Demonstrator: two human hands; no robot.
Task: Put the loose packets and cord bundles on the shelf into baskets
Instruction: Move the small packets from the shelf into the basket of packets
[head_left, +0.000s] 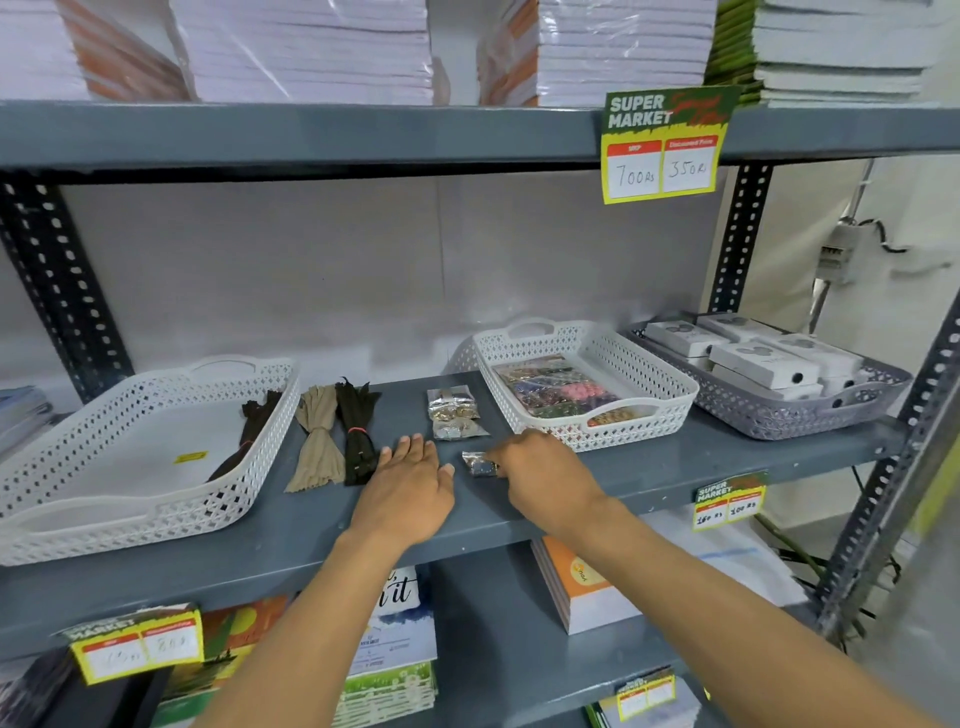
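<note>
On the grey shelf (311, 525) a tan cord bundle (317, 441) and a dark cord bundle (356, 431) lie side by side, just right of a white basket (78, 499) that holds another dark bundle (249, 431). My left hand (408, 483) rests flat and open beside the dark bundle. Two clear packets (453, 413) lie in the middle. My right hand (545, 473) pinches a small clear packet (475, 462) on the shelf. A second white basket (644, 415) to the right holds several colourful packets.
A grey basket (769, 410) with white boxes stands at the far right. Paper stacks fill the shelf above, behind a yellow price tag (662, 150). Books lie on the shelves below. Perforated uprights (737, 239) frame the bay.
</note>
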